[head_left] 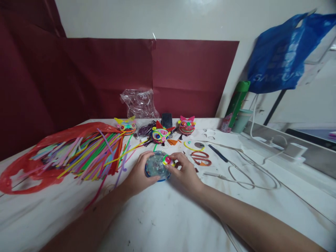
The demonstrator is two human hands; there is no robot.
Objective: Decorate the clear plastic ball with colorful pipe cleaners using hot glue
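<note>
My left hand (141, 173) is wrapped around the side of a round, greyish see-through dome (155, 163) with a blue rim along its lower edge. Between the thumb and fingers of my right hand (185, 171) is a small coiled pipe-cleaner piece (167, 160) with a pink centre and white, green and yellow around it. That piece lies against the dome's right side; whether it is fixed there I cannot tell. Just beyond stand three pipe-cleaner animal heads: a blue-eyed one (160, 135), a pink one (187, 125) and a yellow-eared one (126, 125).
Loose pipe cleaners (89, 157) spread over a red plastic bag (23, 182) at left. Orange-handled scissors (201, 158), a dark slim tool (218, 153) and a white cable (244, 182) lie at right. A phone (167, 120) and crinkled clear film (139, 103) are at the back.
</note>
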